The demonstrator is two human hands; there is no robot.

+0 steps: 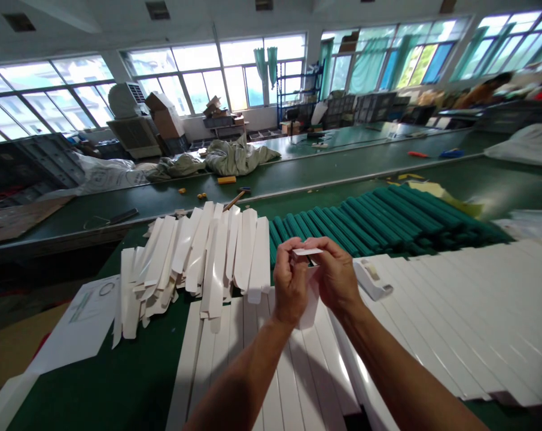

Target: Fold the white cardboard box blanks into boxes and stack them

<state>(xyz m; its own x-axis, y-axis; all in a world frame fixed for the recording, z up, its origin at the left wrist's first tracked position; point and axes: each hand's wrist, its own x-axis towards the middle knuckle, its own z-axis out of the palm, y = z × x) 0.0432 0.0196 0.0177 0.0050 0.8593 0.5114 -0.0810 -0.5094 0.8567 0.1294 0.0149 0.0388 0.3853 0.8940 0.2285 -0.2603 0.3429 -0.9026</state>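
Note:
Between my two hands is a narrow white cardboard box (310, 299), its end flap raised toward me. My left hand (291, 278) grips its left side with curled fingers. On the other side, my right hand (338, 272) pinches the box near the flap. Under my wrists lies a row of long white boxes (235, 335). Left of my hands is a loose pile of flat white cartons (215, 257). Behind them, dark green ribbed rods (370, 221) are stacked side by side. A white tape dispenser (373, 278) rests just right of my right hand.
More long white boxes (468, 311) cover the right of the green table. A printed sheet (80, 317) lies at left. Beyond runs a long green bench (320, 164) with a crumpled cloth sack (239, 155), a yellow block (227, 180) and a white bag (526, 146).

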